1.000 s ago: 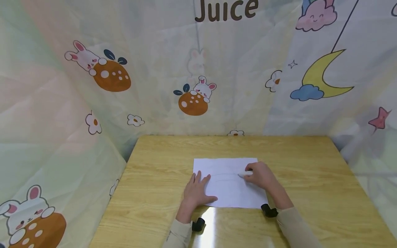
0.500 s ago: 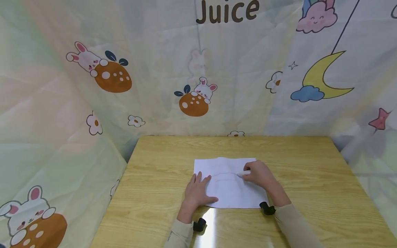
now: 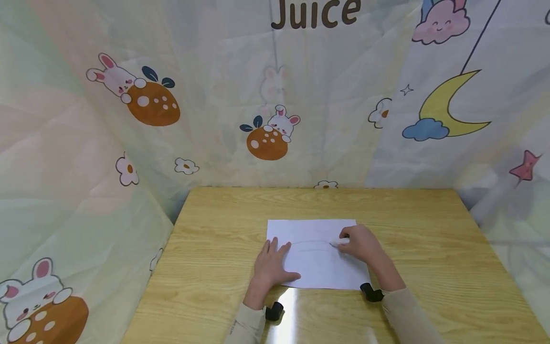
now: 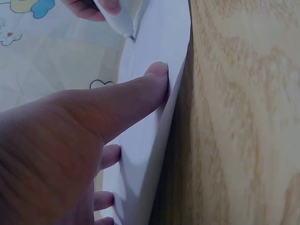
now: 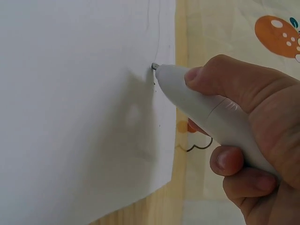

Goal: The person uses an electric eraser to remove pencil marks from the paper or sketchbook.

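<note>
A white sheet of paper lies on the wooden table, with a faint curved line and a shorter line below it. My left hand rests spread on its left part; in the left wrist view the thumb presses near the paper's lifted front edge. My right hand grips a thick white pen-shaped tool between thumb and curled fingers. Its short metal tip meets the paper at the right end of the curved line.
The wooden table extends around the sheet. Behind and beside it hangs a printed cloth with rabbits, a moon and flowers. Black wrist cameras sit at both cuffs, the right one close to the paper's front corner.
Half a second ago the sheet bulged up along its back edge; now it lies flatter. Both hands stay in nearly the same places, and the tool's tip is still at the line's right end.
</note>
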A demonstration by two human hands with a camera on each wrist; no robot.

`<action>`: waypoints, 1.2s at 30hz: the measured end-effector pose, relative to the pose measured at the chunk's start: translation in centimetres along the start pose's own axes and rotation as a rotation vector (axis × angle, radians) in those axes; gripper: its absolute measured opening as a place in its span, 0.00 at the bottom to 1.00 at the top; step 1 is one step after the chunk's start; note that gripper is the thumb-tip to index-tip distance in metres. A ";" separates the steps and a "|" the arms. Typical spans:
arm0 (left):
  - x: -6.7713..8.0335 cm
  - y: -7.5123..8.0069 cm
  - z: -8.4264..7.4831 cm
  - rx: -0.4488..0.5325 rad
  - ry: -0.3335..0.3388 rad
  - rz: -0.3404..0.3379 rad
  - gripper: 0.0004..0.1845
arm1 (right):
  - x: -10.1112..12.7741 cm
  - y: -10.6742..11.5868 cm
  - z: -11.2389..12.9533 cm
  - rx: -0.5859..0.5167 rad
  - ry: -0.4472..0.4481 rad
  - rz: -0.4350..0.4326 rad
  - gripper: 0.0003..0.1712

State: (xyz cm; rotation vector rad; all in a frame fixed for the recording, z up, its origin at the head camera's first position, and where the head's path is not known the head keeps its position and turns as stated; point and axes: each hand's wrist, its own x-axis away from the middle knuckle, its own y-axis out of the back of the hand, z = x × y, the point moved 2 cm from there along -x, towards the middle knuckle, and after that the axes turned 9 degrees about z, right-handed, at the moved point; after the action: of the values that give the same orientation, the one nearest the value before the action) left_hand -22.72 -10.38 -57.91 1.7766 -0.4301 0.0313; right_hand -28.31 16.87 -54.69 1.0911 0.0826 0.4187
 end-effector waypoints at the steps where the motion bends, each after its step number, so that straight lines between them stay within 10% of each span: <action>1: 0.0 0.1 0.0 0.000 -0.001 0.001 0.50 | 0.0 0.0 0.0 -0.005 0.002 -0.005 0.09; 36: 0.2 0.1 0.1 0.020 0.014 0.030 0.50 | 0.4 -0.4 -0.6 -0.081 -0.028 -0.052 0.09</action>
State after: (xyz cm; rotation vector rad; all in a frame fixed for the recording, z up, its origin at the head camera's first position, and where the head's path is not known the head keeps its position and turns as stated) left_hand -22.60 -10.58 -57.78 1.7885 -0.4478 0.0694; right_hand -28.01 17.31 -55.25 1.0128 0.0686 0.3570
